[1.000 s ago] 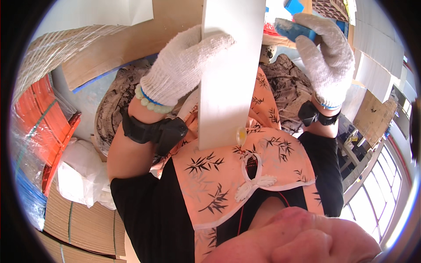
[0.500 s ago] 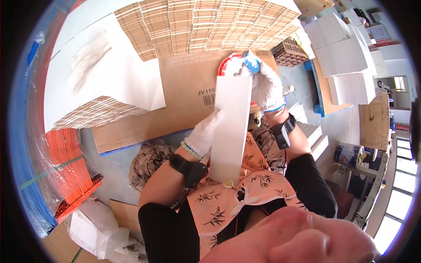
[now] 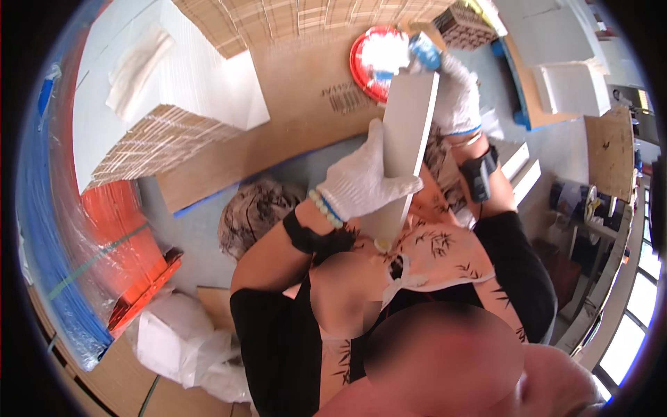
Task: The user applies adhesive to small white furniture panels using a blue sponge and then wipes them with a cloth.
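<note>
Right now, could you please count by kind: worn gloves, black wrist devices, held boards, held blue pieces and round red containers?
Worn white gloves: 2
Black wrist devices: 2
Held pale board: 1
Held blue piece: 1
Round red container: 1
Total: 7

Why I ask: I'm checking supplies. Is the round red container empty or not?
Not empty: the round red container shows white material inside its rim. How deep it goes, I cannot tell.
</note>
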